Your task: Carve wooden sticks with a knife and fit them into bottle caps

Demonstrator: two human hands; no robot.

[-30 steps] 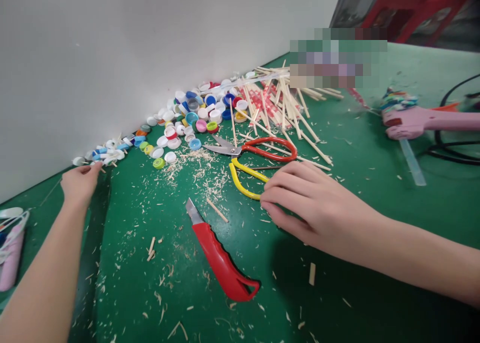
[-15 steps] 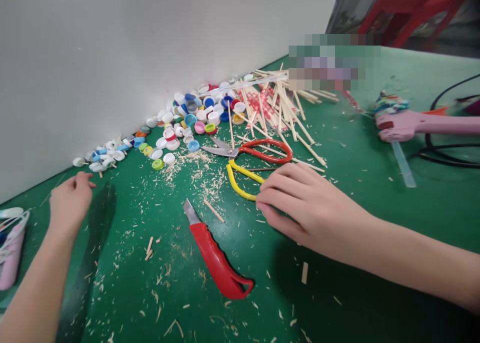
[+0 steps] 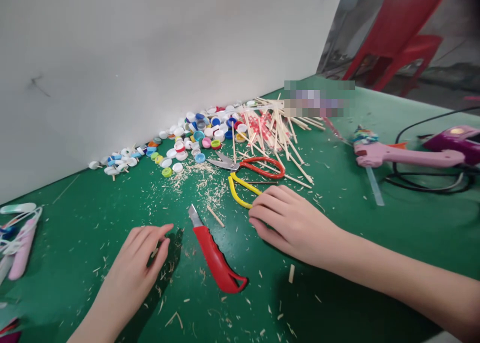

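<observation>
My left hand [image 3: 137,255] hovers low over the table at the lower left, its thumb and forefinger apart with nothing gripped. A small wood piece [image 3: 154,253] shows through the gap below the thumb. My right hand [image 3: 287,218] rests loosely bent on the table, its fingertips over the edge of the yellow handle of the scissors [image 3: 258,168]; its palm side is hidden. The scissors lie spread, with one red and one yellow handle. Between my hands lies a red-handled utility knife [image 3: 215,260], its blade pointing away. Beside its blade is a short stick [image 3: 215,216].
Bottle caps [image 3: 202,133] are heaped along the white wall [image 3: 150,48], with caps on sticks [image 3: 120,160] at their left. Wooden sticks [image 3: 279,128] are piled behind the scissors. A pink glue gun [image 3: 408,155] and black cable [image 3: 423,185] lie right. Shavings litter the green table [image 3: 393,253].
My left hand has come away from the caps on sticks, back toward me and right, near the knife. My right hand stays by the yellow handle. The view has shifted.
</observation>
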